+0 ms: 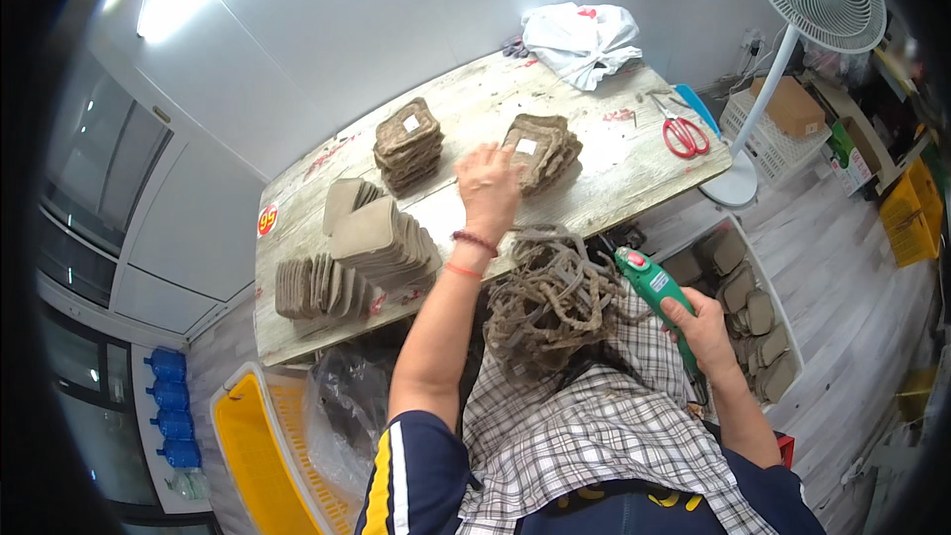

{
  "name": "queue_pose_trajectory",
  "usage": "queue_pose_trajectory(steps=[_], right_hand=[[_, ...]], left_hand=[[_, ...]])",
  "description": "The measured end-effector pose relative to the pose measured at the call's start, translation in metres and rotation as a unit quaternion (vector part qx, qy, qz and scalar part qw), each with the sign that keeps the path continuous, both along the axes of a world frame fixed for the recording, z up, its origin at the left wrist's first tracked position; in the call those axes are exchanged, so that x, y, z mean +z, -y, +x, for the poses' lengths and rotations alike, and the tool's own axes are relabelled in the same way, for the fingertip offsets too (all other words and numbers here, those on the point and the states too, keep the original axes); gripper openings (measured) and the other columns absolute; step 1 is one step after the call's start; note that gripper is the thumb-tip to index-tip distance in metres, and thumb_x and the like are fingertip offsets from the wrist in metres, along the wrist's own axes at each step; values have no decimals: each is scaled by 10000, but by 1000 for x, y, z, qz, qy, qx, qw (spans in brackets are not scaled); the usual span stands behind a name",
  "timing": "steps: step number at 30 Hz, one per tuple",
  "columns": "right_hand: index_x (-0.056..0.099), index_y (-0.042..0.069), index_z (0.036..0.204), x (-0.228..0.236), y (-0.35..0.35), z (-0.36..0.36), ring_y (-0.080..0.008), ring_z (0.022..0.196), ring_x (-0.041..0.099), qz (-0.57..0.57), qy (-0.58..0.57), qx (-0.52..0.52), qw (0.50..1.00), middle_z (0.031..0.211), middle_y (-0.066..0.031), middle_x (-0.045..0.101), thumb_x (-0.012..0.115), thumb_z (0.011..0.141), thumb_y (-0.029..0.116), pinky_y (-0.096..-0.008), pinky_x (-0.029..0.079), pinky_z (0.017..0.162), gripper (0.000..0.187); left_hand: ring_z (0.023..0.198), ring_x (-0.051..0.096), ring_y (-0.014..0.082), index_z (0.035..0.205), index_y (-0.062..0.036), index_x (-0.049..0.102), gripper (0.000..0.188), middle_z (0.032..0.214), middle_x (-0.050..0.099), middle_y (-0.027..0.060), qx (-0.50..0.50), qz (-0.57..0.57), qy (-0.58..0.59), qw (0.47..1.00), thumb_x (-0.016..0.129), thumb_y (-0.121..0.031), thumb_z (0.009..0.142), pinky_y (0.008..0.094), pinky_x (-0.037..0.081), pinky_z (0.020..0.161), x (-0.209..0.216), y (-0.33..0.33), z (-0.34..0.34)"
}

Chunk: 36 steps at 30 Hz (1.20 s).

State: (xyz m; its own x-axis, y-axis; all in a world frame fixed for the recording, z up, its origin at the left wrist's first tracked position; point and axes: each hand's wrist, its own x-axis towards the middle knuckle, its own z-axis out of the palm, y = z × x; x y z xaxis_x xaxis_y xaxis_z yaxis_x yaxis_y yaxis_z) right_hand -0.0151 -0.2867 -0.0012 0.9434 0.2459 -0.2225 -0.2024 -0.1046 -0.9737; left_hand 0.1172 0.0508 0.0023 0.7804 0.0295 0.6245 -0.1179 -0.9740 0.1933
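Observation:
My left hand (488, 183) is over the table with its fingers stretched out. Its fingertips reach the left side of a stack of rough brown pads (543, 160) topped with a small white label; whether they touch it, I cannot tell. My right hand (701, 329) grips a green electric hand tool (649, 280) with a red button, its dark tip pointing toward the table edge. A tangled heap of brown trimmed strips (550, 307) lies on my checked apron (594, 421), between my arms. Another labelled stack of brown pads (407, 147) stands farther left.
Smoother beige pads (381, 238) stand in rows on the table's (297, 327) left part. Red-handled scissors (684, 137) and a white plastic bag (582, 40) lie at the far right. A yellow basket (246, 426) is below left, a pad-filled bin (788, 337) below right. A fan (792, 40) stands beyond.

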Motion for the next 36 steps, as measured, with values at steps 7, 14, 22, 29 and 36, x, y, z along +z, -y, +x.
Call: queue_pose_trajectory(steps=[7, 14, 22, 29, 36], right_hand=[[640, -12, 1036, -3, 7, -9, -67, 599, 528, -9, -10, -32, 999, 725, -31, 608, 674, 898, 341, -226, 424, 533, 381], [647, -13, 1070, -1, -6, -1, -59, 595, 517, -26, 20, -34, 999, 731, -12, 606, 681, 890, 318, -245, 437, 525, 378], [637, 2, 1129, 16, -40, -1, -106, 734, 596, -63, 115, -93, 987, 814, -55, 666, 706, 873, 333, -265, 481, 693, 424], [634, 9, 1150, 18, -40, -11, -109, 745, 601, -51, 91, -117, 988, 844, -59, 679, 715, 864, 371, -268, 489, 708, 468], [629, 0, 1155, 18, -39, -15, -110, 763, 609, -46, 121, -131, 983, 847, -62, 679, 712, 861, 401, -267, 490, 708, 504]], left_hand=[[1248, 436, 363, 1325, -37, 485, 550, 1366, 462, 187, 16, -103, -121, 987, 613, -244, 832, 511, 343, 1014, -42, 19, 41], [757, 659, 280, 1172, -2, 610, 405, 943, 676, 164, 8, -297, -9, 955, 504, 3, 782, 361, 529, 712, -18, 2, 33], [1106, 590, 262, 1246, 13, 500, 380, 1211, 587, 123, -200, -890, 104, 396, 623, -6, 887, 419, 501, 988, 5, 62, -33], [1156, 564, 255, 1256, -4, 508, 357, 1234, 587, 119, -243, -936, 90, 237, 597, -9, 910, 418, 461, 1042, 1, 107, -52], [1082, 593, 199, 1235, -43, 526, 329, 1178, 609, 67, -247, -932, 52, 262, 611, -42, 917, 347, 505, 948, -8, 125, -55]])
